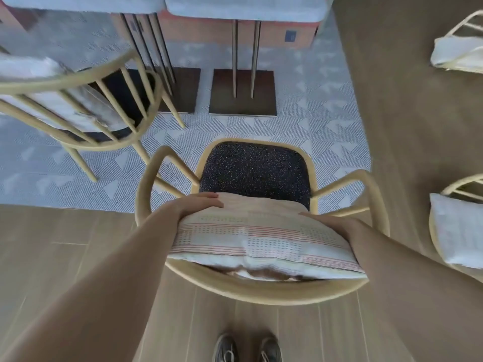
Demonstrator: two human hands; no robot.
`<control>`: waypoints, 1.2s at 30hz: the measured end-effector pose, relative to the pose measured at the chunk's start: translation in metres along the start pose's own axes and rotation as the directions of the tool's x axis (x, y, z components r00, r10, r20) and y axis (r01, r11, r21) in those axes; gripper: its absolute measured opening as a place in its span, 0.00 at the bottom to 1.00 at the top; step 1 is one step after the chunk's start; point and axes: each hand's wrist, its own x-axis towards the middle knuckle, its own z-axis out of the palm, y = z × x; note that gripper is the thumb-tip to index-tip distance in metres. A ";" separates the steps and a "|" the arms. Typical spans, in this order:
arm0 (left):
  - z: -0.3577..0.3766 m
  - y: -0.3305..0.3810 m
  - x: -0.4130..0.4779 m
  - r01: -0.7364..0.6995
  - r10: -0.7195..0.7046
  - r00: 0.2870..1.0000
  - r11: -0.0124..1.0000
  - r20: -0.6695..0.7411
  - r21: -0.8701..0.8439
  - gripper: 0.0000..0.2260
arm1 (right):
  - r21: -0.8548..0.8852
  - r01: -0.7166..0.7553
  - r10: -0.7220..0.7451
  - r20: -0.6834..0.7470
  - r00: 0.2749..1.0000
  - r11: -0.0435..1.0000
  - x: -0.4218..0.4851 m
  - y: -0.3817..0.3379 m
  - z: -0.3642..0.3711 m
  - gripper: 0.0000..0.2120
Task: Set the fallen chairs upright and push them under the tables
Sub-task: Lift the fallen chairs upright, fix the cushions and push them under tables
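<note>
Holding a striped cushion (264, 239) by its two short sides, I have my left hand (198, 203) and right hand (326, 222) each closed flat-fingered around an end, pressing it against the curved back of the upright chair (261, 290) in front of me. This chair stands on its legs, its speckled dark seat (254, 171) bare ahead of the cushion, so I judge the righting step done here and the cushion being set in place. Next would come letting go, taking the backrest and pushing the chair forward until the seat goes under the grey-topped table (245, 7) ahead, keeping its front legs clear of the table's square base plate (243, 105).

Another chair (78, 100) at my left sits partly under the neighbouring table (83, 2). The floor is pale wood planking under my shoes (247, 348), meeting patterned grey carpet (300, 131) beneath the tables. Two more cushioned chairs show at the right edge.
</note>
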 end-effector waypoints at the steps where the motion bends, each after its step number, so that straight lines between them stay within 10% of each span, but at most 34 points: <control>1: -0.001 0.000 0.004 0.009 -0.010 1.000 0.999 0.016 0.030 0.26 | 0.009 -0.022 0.021 0.035 0.999 1.000 0.004 -0.002 -0.002 0.31; 8: 0.003 0.015 -0.020 -0.130 0.130 0.971 0.991 -0.200 0.013 0.08 | -0.044 0.049 -0.047 0.053 0.997 0.998 -0.013 -0.008 0.000 0.22; 11: 0.015 0.025 -0.056 -0.385 0.376 0.843 0.921 -0.385 0.057 0.04 | -0.352 0.294 -0.335 -0.059 0.941 0.889 -0.033 -0.002 0.004 0.26; 15: 0.051 0.018 -0.122 -0.641 0.674 0.597 0.727 -0.434 0.246 0.12 | -0.542 0.695 -0.848 -0.064 0.526 0.472 -0.097 0.042 0.034 0.26; 18: 0.074 -0.008 -0.159 -0.672 0.808 0.486 0.589 -0.334 0.449 0.20 | -0.764 0.609 -0.954 -0.027 0.298 0.212 -0.129 0.078 0.072 0.22; 24: 0.115 -0.004 -0.154 -0.296 0.714 0.693 0.406 -0.098 0.864 0.19 | -0.951 0.301 -0.821 0.111 0.560 0.077 -0.109 0.071 0.106 0.19; 36: 0.086 0.046 -0.107 -0.201 0.609 0.789 0.382 -0.082 0.902 0.11 | -0.952 0.296 -0.805 0.231 0.547 -0.071 -0.076 0.009 0.062 0.15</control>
